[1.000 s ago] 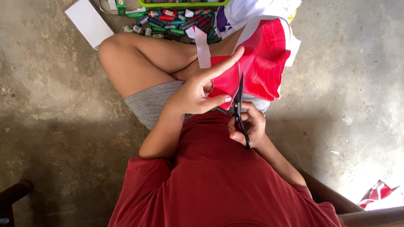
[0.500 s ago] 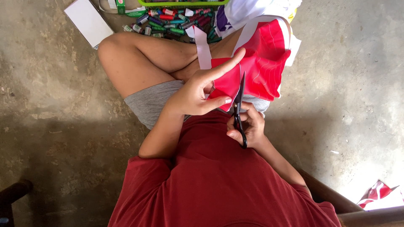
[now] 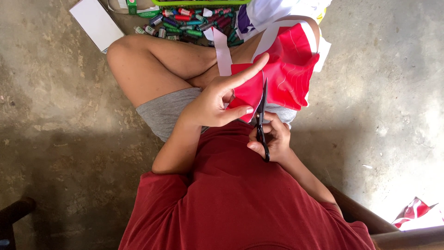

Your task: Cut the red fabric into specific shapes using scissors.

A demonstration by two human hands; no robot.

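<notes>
I sit cross-legged on a concrete floor in a red shirt and grey shorts. My left hand (image 3: 217, 102) pinches the near edge of a red and white fabric piece (image 3: 289, 69), its index finger stretched along the cloth. My right hand (image 3: 273, 138) grips black scissors (image 3: 262, 118) by the handles. The blades point up and away from me into the red cloth, just right of my left thumb. A white strip (image 3: 222, 53) of the fabric hangs over my knee.
Several coloured thread spools (image 3: 185, 25) lie on the floor beyond my knee, beside a green tray edge (image 3: 199, 2). A white flat box (image 3: 96, 23) lies at the far left. A red and white scrap (image 3: 416, 213) sits at the lower right near a wooden edge.
The scissors and both hands stay almost where they were. The blades have edged slightly further into the red cloth.
</notes>
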